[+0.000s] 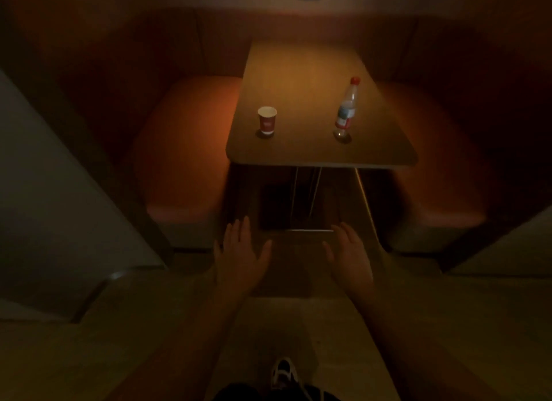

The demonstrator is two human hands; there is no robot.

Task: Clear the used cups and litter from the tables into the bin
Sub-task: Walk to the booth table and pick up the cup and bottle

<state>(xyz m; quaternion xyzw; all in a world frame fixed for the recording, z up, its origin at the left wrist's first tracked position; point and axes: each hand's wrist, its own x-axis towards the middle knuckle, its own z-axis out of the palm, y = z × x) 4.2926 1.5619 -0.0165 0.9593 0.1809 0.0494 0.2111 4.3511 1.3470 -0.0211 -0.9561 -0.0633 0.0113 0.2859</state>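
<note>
A red paper cup with a white inside stands upright on the left of a wooden booth table. On the right side of the same table stands a clear plastic bottle with a red cap and a red-and-white label. My left hand and my right hand are stretched out in front of me, below the table's near edge and well short of it. Both hands are empty with the fingers apart. No bin is in view.
Orange padded bench seats flank the table, one on the left and one on the right. Thin metal legs run under the table. Pale partition walls frame the booth entrance. One shoe shows on the light floor.
</note>
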